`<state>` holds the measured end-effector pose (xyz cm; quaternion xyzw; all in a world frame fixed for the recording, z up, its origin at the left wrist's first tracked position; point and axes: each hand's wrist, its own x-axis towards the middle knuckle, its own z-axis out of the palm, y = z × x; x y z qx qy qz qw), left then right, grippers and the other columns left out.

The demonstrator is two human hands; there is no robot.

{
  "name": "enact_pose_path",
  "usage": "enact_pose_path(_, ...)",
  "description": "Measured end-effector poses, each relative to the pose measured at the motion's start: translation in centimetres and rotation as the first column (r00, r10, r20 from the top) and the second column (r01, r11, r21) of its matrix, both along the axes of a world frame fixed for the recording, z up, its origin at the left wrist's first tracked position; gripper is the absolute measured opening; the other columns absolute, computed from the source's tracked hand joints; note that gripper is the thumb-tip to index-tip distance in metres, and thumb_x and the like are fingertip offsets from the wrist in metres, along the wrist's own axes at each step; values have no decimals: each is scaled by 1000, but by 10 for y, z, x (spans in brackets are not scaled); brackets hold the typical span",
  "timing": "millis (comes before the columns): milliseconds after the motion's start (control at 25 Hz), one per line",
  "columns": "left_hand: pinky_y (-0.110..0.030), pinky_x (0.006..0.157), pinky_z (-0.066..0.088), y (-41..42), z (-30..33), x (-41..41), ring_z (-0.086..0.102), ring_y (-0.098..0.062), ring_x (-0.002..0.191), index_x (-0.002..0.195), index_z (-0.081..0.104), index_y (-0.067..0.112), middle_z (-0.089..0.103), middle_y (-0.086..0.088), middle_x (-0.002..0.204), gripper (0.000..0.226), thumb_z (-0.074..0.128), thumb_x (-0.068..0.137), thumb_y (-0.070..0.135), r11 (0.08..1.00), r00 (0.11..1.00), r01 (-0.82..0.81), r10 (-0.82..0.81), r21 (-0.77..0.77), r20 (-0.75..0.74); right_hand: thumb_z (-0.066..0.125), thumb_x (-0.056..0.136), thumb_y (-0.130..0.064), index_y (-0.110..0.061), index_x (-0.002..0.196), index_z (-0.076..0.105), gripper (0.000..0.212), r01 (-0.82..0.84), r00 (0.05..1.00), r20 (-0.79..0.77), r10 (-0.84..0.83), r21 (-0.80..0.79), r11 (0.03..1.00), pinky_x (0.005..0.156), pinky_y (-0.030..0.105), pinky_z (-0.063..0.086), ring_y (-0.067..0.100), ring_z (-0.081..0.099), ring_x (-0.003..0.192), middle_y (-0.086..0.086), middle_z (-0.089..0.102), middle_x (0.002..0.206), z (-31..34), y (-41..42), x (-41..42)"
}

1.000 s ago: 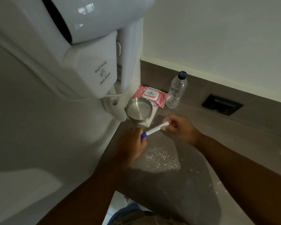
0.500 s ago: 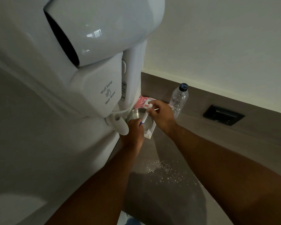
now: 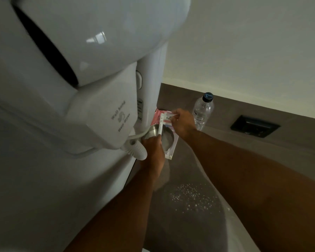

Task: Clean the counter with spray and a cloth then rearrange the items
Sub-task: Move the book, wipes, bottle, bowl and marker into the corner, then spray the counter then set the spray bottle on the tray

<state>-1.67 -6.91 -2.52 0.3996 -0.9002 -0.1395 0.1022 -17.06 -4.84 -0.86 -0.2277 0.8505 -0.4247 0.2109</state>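
My left hand (image 3: 154,149) grips the lower end of a slim white stick (image 3: 161,124) and holds it upright over a steel cup (image 3: 167,138) in the counter's back left corner. Just right of the stick's top, the fingertips of my right hand (image 3: 183,122) pinch a thin white strip (image 3: 172,115); what it is I cannot tell. A pink wipes pack (image 3: 158,115) lies behind the cup, partly hidden by the stick and my right hand. White specks (image 3: 191,197) are scattered on the grey counter (image 3: 185,160). No spray or cloth is in view.
A white wall-hung hair dryer (image 3: 80,70) juts out over the corner at the left, its cord end (image 3: 136,151) beside my left hand. A clear water bottle (image 3: 203,111) stands right of my right hand. A black socket plate (image 3: 255,127) sits in the backsplash. A white card (image 3: 170,153) lies under the cup.
Both hands have carried the white stick from above the specks to the back corner, turning it from slanted to upright over the steel cup. My head has moved closer.
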Motion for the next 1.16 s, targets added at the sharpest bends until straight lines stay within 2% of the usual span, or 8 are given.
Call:
enact_pose_path(120, -37, 92, 48, 11, 2, 10, 63, -25, 109, 124, 62, 17, 69, -6, 118, 31, 56, 95, 22, 999, 998, 40, -39, 24, -44, 55, 94, -8, -10, 105, 65, 15, -28, 997, -68, 23, -76, 997, 81, 30, 52, 21, 63, 94, 4, 64, 102, 12, 58, 32)
enact_pose_path(200, -44, 96, 47, 29, -2, 20, 57, -28, 116, 131, 55, 20, 62, -6, 127, 40, 55, 93, 29, 993, 991, 121, -121, 5, 49, 55, 94, -10, -12, 102, 65, 14, -26, 995, -100, 24, -22, 999, 77, 30, 50, 22, 62, 90, 5, 66, 98, 3, 112, 54)
enact_pose_path(320, -51, 112, 30, 66, -17, 20, 46, -29, 133, 138, 51, 20, 52, -9, 143, 51, 59, 91, 37, 959, 950, 282, -276, -23, 143, 57, 91, -11, -10, 111, 65, 21, 43, 990, -142, -24, 130, 991, 89, 40, 51, 29, 62, 97, 13, 66, 108, -21, 200, 69)
enact_pose_path(480, -50, 117, 20, 143, -24, -28, 37, -30, 140, 144, 45, 20, 45, -9, 150, 60, 57, 90, 44, 884, 869, 467, -463, 18, 174, 57, 93, -15, -12, 127, 58, 34, 218, 962, -208, -176, 202, 955, 96, 25, 38, 26, 56, 115, 10, 60, 128, -24, 324, 60)
enact_pose_path(640, -47, 121, 9, 250, -16, -106, 19, -29, 148, 155, 20, 20, 23, -7, 162, 76, 42, 93, 57, 751, 737, 654, -660, 92, 146, 60, 94, -20, -15, 137, 49, 45, 484, 847, -298, -441, 87, 871, 104, 27, 33, 21, 49, 127, 6, 53, 137, 0, 442, 37)
enact_pose_path(920, -48, 121, 2, 411, -52, -231, 8, -29, 150, 155, 15, 31, 10, -8, 165, 78, 33, 89, 69, 567, 540, 811, -820, 144, 190, 68, 89, -30, -21, 144, 36, 65, 821, 484, -202, -852, -234, 522, 110, 46, 39, 15, 43, 130, 3, 44, 145, 24, 640, -37)
enact_pose_path(1040, -50, 121, 5, 424, -76, -236, 9, -31, 150, 155, 19, 33, 11, -10, 164, 80, 31, 86, 72, 595, 572, 803, -787, 40, 231, 73, 83, -37, -20, 146, 32, 77, 827, 471, -117, -875, -288, 483, 110, 48, 41, 17, 45, 133, 5, 44, 147, 31, 697, -84)
enact_pose_path(1160, -51, 120, 9, 426, -82, -239, 13, -33, 150, 155, 19, 33, 16, -12, 163, 81, 28, 85, 73, 591, 575, 806, -774, -23, 266, 77, 78, -44, -25, 144, 34, 80, 781, 531, -88, -843, -335, 527, 105, 46, 46, 16, 53, 126, 1, 52, 138, 40, 727, -130)
